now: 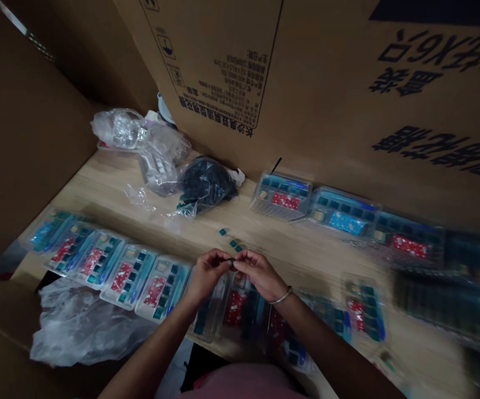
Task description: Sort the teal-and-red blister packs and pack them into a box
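Note:
My left hand [207, 272] and my right hand [261, 274] meet above the table, thumbs and fingers pinched together on one small dark green square piece [231, 261]. Just beyond the fingertips, a few loose green square pieces [222, 232] lie on the wood. Below and beside the hands sit clear plastic cases [157, 288], holding red dotted packets, rows of dark green squares and blue pens. One case [210, 316] lies partly hidden under my left forearm. A bracelet [281, 296] circles my right wrist.
A clear bag of dark pieces [207, 180] and crumpled plastic bags [157, 144] lie toward the back left. More cases [284, 195] line the back, with blurred stacks [448, 299] at right. Cardboard walls [315, 100] enclose the wooden table [111, 177]. A plastic bag [86, 327] hangs at front left.

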The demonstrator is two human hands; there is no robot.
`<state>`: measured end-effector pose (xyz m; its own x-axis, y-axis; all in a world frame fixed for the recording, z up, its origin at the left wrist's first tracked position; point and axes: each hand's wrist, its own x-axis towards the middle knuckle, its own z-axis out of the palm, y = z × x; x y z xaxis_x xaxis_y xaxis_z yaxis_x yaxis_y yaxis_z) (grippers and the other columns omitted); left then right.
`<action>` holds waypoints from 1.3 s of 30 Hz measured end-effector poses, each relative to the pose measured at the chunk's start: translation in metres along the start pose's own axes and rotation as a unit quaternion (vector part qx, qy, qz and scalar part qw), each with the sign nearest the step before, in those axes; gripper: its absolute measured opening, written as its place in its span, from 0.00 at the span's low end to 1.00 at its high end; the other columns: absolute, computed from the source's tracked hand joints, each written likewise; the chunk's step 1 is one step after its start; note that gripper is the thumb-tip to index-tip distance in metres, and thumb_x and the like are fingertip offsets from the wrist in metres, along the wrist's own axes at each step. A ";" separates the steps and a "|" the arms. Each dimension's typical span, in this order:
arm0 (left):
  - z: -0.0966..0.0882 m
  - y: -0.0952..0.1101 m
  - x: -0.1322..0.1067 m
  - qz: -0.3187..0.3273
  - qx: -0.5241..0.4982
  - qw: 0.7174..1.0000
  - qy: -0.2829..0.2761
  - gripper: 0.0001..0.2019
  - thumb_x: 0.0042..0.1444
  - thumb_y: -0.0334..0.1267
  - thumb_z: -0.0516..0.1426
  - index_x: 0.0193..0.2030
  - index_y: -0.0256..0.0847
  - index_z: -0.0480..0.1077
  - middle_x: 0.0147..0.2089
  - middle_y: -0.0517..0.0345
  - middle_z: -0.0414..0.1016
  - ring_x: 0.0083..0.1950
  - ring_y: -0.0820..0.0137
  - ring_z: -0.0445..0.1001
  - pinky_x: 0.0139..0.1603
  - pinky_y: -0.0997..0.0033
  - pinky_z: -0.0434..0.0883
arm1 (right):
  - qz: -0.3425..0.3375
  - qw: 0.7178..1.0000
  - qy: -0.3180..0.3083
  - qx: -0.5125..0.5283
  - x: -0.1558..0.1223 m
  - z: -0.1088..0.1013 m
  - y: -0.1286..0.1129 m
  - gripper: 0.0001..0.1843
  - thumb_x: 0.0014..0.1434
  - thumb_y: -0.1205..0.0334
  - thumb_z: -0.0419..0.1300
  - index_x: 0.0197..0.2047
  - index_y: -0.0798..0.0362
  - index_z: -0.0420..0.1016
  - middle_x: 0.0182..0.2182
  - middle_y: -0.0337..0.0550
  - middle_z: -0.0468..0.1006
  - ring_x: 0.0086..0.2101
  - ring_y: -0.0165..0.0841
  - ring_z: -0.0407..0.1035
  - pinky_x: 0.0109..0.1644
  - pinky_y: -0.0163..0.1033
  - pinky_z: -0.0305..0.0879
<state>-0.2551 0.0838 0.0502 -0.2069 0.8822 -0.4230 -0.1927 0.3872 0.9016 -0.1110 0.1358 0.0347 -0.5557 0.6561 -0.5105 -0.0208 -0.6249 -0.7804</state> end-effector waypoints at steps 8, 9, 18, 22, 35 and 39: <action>-0.036 0.001 0.076 0.029 0.515 0.855 -0.049 0.14 0.47 0.29 0.57 0.43 0.37 0.74 0.45 0.49 0.77 0.45 0.65 0.74 0.46 0.68 0.70 | -0.222 0.870 0.070 -0.434 0.074 -0.013 0.003 0.07 0.48 0.74 0.60 0.29 0.53 0.69 0.31 0.39 0.71 0.34 0.31 0.67 0.41 0.37 0.63; -0.038 0.001 0.087 0.027 0.543 0.837 -0.062 0.13 0.47 0.27 0.57 0.40 0.38 0.75 0.44 0.49 0.77 0.46 0.64 0.74 0.48 0.67 0.70 | -0.232 0.839 0.063 -0.488 0.083 -0.013 0.003 0.08 0.49 0.75 0.60 0.29 0.53 0.69 0.33 0.41 0.72 0.36 0.32 0.67 0.42 0.37 0.63; -0.039 -0.005 0.107 0.037 0.585 0.803 -0.105 0.10 0.46 0.27 0.57 0.35 0.38 0.76 0.42 0.51 0.77 0.45 0.65 0.74 0.48 0.71 0.69 | -0.222 0.745 0.005 -0.629 0.102 -0.003 0.011 0.06 0.55 0.73 0.58 0.35 0.54 0.72 0.38 0.47 0.73 0.39 0.34 0.68 0.43 0.37 0.64; -0.041 -0.006 0.108 0.031 0.588 0.804 -0.087 0.09 0.46 0.28 0.57 0.33 0.41 0.76 0.38 0.56 0.78 0.41 0.68 0.74 0.45 0.73 0.69 | -0.193 0.780 0.031 -0.595 0.109 -0.007 0.010 0.05 0.53 0.72 0.59 0.33 0.54 0.73 0.36 0.46 0.74 0.39 0.34 0.69 0.43 0.36 0.63; -0.037 -0.008 0.117 -0.056 0.524 0.848 0.059 0.04 0.46 0.30 0.58 0.29 0.36 0.75 0.33 0.46 0.79 0.44 0.59 0.76 0.43 0.68 0.70 | -0.124 0.843 0.150 -0.502 0.083 -0.076 0.013 0.13 0.43 0.78 0.58 0.31 0.51 0.72 0.30 0.42 0.76 0.33 0.34 0.70 0.40 0.37 0.63; -0.034 0.002 0.119 -0.089 0.438 0.892 0.067 0.04 0.43 0.32 0.59 0.27 0.35 0.74 0.22 0.55 0.74 0.28 0.67 0.75 0.30 0.72 0.70 | -0.145 0.883 0.163 -0.416 0.089 -0.075 0.001 0.11 0.45 0.78 0.55 0.28 0.54 0.71 0.32 0.42 0.75 0.33 0.31 0.70 0.41 0.36 0.65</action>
<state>-0.3128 0.1798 -0.0017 -0.3725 0.7681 -0.5209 0.5778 0.6312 0.5175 -0.0987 0.2254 -0.0385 -0.3551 0.9095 -0.2159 0.5701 0.0277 -0.8211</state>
